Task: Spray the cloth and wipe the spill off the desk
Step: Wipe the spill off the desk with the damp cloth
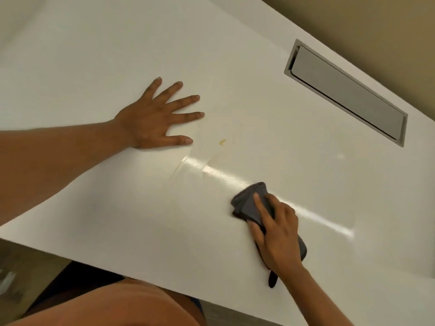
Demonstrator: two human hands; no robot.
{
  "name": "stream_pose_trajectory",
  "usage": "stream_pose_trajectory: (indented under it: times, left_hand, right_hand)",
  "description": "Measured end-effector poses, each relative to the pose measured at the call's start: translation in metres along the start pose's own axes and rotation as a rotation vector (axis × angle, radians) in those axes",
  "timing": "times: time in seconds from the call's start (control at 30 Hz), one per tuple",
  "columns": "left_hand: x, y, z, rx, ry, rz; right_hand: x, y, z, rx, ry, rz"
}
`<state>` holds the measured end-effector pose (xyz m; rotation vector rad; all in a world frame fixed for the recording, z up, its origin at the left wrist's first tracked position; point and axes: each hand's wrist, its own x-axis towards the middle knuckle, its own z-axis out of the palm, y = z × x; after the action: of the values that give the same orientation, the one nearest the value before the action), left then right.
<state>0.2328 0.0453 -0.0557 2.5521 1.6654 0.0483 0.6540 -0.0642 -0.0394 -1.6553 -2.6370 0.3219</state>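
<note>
the white desk [98, 67] is filling most of the frame, its top smooth and glossy, with a bright streak of light running diagonally across the centre toward the lower right. the left hand [153, 121] is lying flat on the surface left of centre, fingers spread wide and pressing down, holding nothing. just right of its thumb a small yellowish spill [222, 142] is sitting on the desk as a short smear, and below it faint curved streaks are showing on the sheen, possibly wet wipe marks, though the glare is making that hard to judge. in the lower right of the frame the right hand [275, 231] is closing over a dark grey cloth [249, 201], which is bunched into a soft, folded wad and lying on the desk; the index finger is stretching along its top while the thumb is pressing its near side, and a narrow tail of fabric is trailing out beneath the wrist. the cloth is resting well apart from the spill. in the upper right a long rectangular grey metal cable flap [346, 92] is sitting recessed in the desk.
</note>
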Motion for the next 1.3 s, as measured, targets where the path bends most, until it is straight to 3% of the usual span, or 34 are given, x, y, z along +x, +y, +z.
stream_pose_trajectory:
  times: [0.17, 0.23, 0.33, 0.53, 0.63, 0.73, 0.87, 1.0, 1.17, 1.3]
  left_hand:
    - [-0.002, 0.001, -0.002, 0.014, -0.016, -0.012]
    - [-0.002, 0.001, -0.001, 0.016, -0.007, -0.004]
    - [-0.001, 0.001, 0.002, 0.042, 0.033, 0.02]
    - [0.0, -0.005, 0.014, 0.08, 0.096, 0.044]
    - [0.001, -0.006, 0.016, 0.069, 0.096, 0.039]
    - [0.001, -0.005, 0.016, 0.079, 0.088, 0.034]
    - [-0.001, -0.004, 0.013, 0.068, 0.07, 0.031]
    - [-0.002, -0.003, 0.011, 0.085, 0.107, 0.052]
    - [-0.001, -0.005, 0.015, 0.082, 0.116, 0.055]
    - [-0.002, -0.004, 0.014, 0.074, 0.096, 0.038]
  right_hand:
    - [0.144, 0.062, -0.025, 0.017, 0.185, 0.408]
    - [0.195, 0.05, -0.027, -0.005, 0.206, 0.432]
    - [0.22, -0.001, -0.015, -0.066, 0.188, 0.327]
    - [0.097, -0.067, 0.015, -0.044, 0.071, -0.064]
    - [0.024, -0.037, 0.013, -0.007, -0.023, -0.167]
    - [0.037, 0.013, -0.006, -0.054, -0.054, -0.277]
    - [0.145, 0.039, -0.025, -0.059, 0.086, 0.033]
    - [0.209, -0.006, -0.015, -0.028, 0.17, 0.252]
    - [0.11, -0.08, 0.014, -0.039, 0.093, 0.03]
    - [-0.008, -0.054, 0.018, -0.004, 0.009, 0.011]
